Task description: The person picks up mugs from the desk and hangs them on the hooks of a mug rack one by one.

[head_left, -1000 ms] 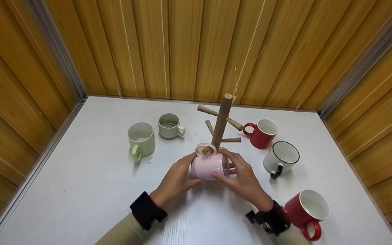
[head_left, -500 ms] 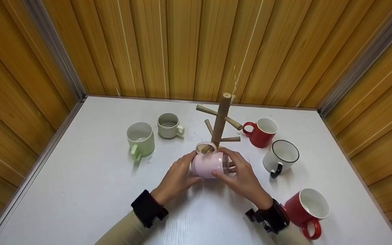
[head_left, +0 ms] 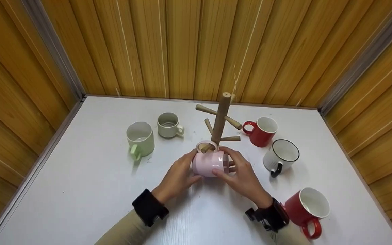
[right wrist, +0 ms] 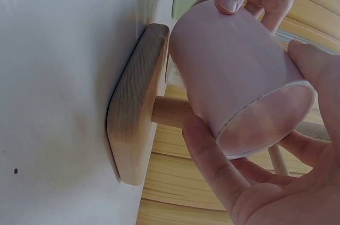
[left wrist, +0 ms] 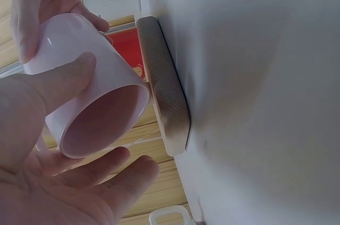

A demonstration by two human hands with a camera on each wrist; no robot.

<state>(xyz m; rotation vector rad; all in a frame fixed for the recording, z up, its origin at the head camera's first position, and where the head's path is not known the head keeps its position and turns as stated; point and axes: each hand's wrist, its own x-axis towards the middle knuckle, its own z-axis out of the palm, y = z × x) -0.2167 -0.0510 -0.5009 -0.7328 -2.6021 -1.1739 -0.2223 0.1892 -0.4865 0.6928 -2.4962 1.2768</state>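
A pink mug (head_left: 208,164) lies on its side in the air, its handle upward, in front of a wooden mug tree (head_left: 221,119). One low peg of the tree shows through the handle loop. My left hand (head_left: 179,173) holds the mug's left end, thumb against the near side. The mug's open mouth faces that way in the left wrist view. With thumb and fingers, my right hand (head_left: 242,175) grips the right end. In the right wrist view, the tree's wooden base (right wrist: 135,108) stands on the table, just beyond the mug.
Left of the tree stand a light green mug (head_left: 141,139) and a small grey-green cup (head_left: 168,126). To the right are a red mug (head_left: 262,132), a white mug (head_left: 280,157) with a black handle, and a nearer red mug (head_left: 303,209). Wood-patterned walls enclose the white table (head_left: 80,170).
The pink mug has risen very slightly in the head view, still in both hands with the peg in its handle loop. The other mugs stay put.
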